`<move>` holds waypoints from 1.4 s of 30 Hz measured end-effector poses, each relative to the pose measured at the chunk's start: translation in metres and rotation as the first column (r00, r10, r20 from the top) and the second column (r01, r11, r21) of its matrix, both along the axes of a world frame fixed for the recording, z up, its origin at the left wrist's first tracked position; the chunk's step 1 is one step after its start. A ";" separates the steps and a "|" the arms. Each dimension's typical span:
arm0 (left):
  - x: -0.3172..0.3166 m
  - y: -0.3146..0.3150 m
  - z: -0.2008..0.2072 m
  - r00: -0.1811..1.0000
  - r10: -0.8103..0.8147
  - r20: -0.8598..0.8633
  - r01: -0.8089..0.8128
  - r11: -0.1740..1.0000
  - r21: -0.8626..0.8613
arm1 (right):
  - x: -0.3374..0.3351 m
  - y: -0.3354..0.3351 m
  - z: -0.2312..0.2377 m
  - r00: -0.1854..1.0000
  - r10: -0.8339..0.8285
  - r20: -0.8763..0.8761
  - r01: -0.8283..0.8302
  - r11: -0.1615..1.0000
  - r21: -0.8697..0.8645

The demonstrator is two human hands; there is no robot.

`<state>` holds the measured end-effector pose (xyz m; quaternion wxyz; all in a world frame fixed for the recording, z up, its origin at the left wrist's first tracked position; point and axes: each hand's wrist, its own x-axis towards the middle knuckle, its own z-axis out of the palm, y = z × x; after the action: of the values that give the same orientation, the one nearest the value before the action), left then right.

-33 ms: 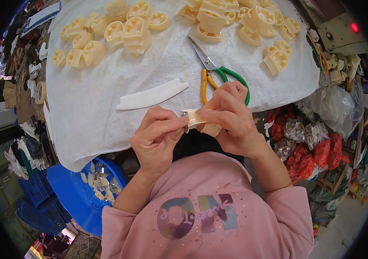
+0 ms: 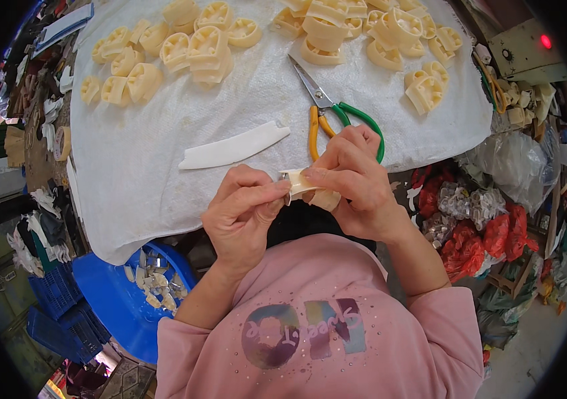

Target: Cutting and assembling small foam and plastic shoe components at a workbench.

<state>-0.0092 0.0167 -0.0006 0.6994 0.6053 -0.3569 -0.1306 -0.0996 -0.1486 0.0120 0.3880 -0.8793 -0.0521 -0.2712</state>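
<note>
We hold a small cream-coloured moulded plastic piece (image 2: 306, 188) between both hands, just in front of our chest and over the near edge of the table. Our left hand (image 2: 243, 216) pinches its left end with thumb and fingertips pressed together, and our right hand (image 2: 353, 183) closes on its right side, the fingers curled over the top, so most of the piece is hidden.

We judge the piece is light and stiff, with a smooth surface that can slip a little, and its thin ribs could bend or break if squeezed hard. The better place to take it seems the thicker outer rim, not the thin parts inside.

Just beyond the grip lie the scissors with green and yellow handles (image 2: 333, 113), almost touching our right fingers. Beyond and to the left of the grip lies a long white curved strip (image 2: 233, 146) on the white woven cloth (image 2: 157, 173). Farther beyond are many cream plastic pieces of the same kind (image 2: 197, 50). Below the grip, to the left, stands a blue plastic tub (image 2: 114, 292)
</note>
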 end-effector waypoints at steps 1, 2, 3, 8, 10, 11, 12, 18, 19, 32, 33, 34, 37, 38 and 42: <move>0.000 0.000 -0.001 1.000 -0.003 -0.001 0.003 1.000 0.001 | 0.000 0.001 -0.001 1.000 -0.003 -0.001 0.003 1.000 0.001; -0.001 0.000 -0.001 1.000 0.017 0.004 -0.017 1.000 -0.002 | 0.000 0.002 -0.002 1.000 0.000 0.001 0.000 1.000 0.010; -0.001 0.000 -0.001 0.999 0.037 0.010 -0.037 0.999 -0.004 | 0.000 0.002 -0.003 1.000 0.003 0.004 -0.003 1.000 0.020; 0.001 -0.003 0.008 0.988 0.059 0.144 -0.070 0.995 0.068 | 0.001 0.003 -0.004 1.000 0.011 -0.009 -0.011 1.000 0.029; 0.000 -0.005 0.012 0.979 0.069 0.190 -0.090 0.991 0.101 | 0.001 0.003 -0.004 1.000 0.016 -0.017 -0.016 0.999 0.035; 0.000 -0.006 0.014 0.962 0.078 0.263 -0.114 0.986 0.122 | 0.000 0.003 -0.004 1.000 0.018 -0.021 -0.017 0.999 0.039; 0.000 -0.007 0.016 0.938 0.085 0.336 -0.140 0.980 0.141 | 0.000 0.002 -0.004 0.999 0.020 -0.025 -0.019 0.999 0.045; 0.004 -0.010 0.016 0.883 0.077 0.462 -0.166 0.974 0.154 | -0.002 0.001 -0.002 0.997 0.017 -0.076 -0.016 1.000 0.016; 0.004 -0.010 0.016 0.883 0.077 0.463 -0.165 0.974 0.154 | -0.002 0.001 -0.001 0.997 0.016 -0.076 -0.015 1.000 0.016; 0.009 -0.017 0.012 0.795 -0.011 0.606 -0.101 0.984 0.150 | -0.006 -0.002 0.005 0.981 0.063 -0.186 -0.066 0.998 -0.011; 0.009 -0.017 0.012 0.788 -0.023 0.616 -0.091 0.984 0.153 | -0.006 -0.002 0.006 0.977 0.069 -0.200 -0.074 0.997 -0.020; 0.008 -0.017 0.013 0.787 -0.023 0.616 -0.091 0.984 0.153 | -0.006 -0.002 0.007 0.977 0.069 -0.200 -0.074 0.997 -0.019; 0.007 -0.015 0.012 0.803 -0.050 0.594 -0.068 0.982 0.175 | -0.006 0.000 0.010 0.965 0.096 -0.246 -0.104 0.994 -0.019; 0.006 -0.014 0.010 0.833 -0.034 0.552 -0.070 0.984 0.166 | -0.006 0.000 0.011 0.956 0.120 -0.270 -0.127 0.992 -0.012; 0.005 -0.017 0.012 0.934 -0.045 0.353 0.018 0.997 0.081 | -0.004 -0.002 0.004 0.988 0.074 -0.135 -0.074 0.997 0.006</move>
<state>-0.0040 0.0002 0.0112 0.5978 0.6393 -0.4817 -0.0440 -0.1036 -0.1502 0.0158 0.4007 -0.8930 -0.0582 -0.1964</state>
